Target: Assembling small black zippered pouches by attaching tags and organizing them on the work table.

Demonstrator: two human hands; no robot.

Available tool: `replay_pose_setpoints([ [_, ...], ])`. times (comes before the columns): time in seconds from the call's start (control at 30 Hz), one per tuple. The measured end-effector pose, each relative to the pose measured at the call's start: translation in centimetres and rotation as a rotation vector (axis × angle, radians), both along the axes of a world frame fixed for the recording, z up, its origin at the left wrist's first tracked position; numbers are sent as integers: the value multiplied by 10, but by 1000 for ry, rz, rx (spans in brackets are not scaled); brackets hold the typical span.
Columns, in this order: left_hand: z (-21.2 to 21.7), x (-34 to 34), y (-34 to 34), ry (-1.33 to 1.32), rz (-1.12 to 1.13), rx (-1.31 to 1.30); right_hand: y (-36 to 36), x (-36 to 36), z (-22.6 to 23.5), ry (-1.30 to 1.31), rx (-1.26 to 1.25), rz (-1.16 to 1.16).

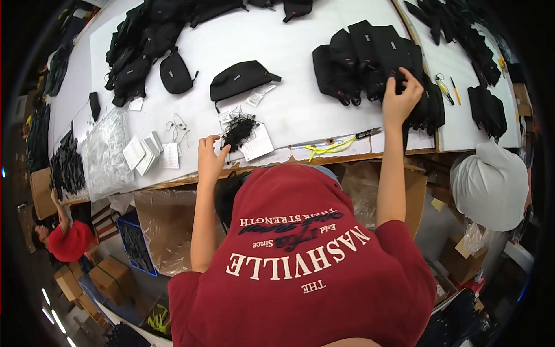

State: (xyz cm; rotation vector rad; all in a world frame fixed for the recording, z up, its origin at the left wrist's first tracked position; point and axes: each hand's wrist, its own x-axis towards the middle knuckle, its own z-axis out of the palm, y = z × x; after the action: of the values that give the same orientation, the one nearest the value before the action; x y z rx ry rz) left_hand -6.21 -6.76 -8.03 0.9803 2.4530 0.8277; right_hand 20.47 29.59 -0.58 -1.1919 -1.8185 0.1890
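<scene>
My left hand [210, 159] is at the near edge of the white table [277, 110], thumb and fingers apart, beside a tangled heap of thin black strings [240, 130]. White cards [258, 142] lie under that heap. My right hand [403, 99] reaches over a row of stacked black zip pouches [370, 52] at the right. Its fingers are spread at the pouches' near side, and nothing shows gripped in them. A single black pouch [240, 81] lies in the middle, with a white tag [258, 95] next to it.
Stacks of white tags [143, 152] lie left of the strings, by a clear plastic bag [106, 151]. A yellow-green cord [329, 148] and a black marker [367, 133] lie along the near edge. More black pouches [139, 55] are heaped far left. Another person [70, 238] is at the left.
</scene>
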Motion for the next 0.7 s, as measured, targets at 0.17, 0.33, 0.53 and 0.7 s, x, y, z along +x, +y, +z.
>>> replay_pose_setpoints([
  [0.17, -42, -3, -17, 137, 26, -139, -79, -44, -27, 109, -309, 434],
  [0.33, -40, -2, -20, 67, 81, -82, -115, -57, -48, 115, -522, 547],
  [0.53, -6, -8, -13, -199, 282, 163, -135, -66, -44, 187, -872, 774],
  [0.7, 26, -14, 3, -228, 217, 306, -147, -79, -39, 217, -1129, 969],
])
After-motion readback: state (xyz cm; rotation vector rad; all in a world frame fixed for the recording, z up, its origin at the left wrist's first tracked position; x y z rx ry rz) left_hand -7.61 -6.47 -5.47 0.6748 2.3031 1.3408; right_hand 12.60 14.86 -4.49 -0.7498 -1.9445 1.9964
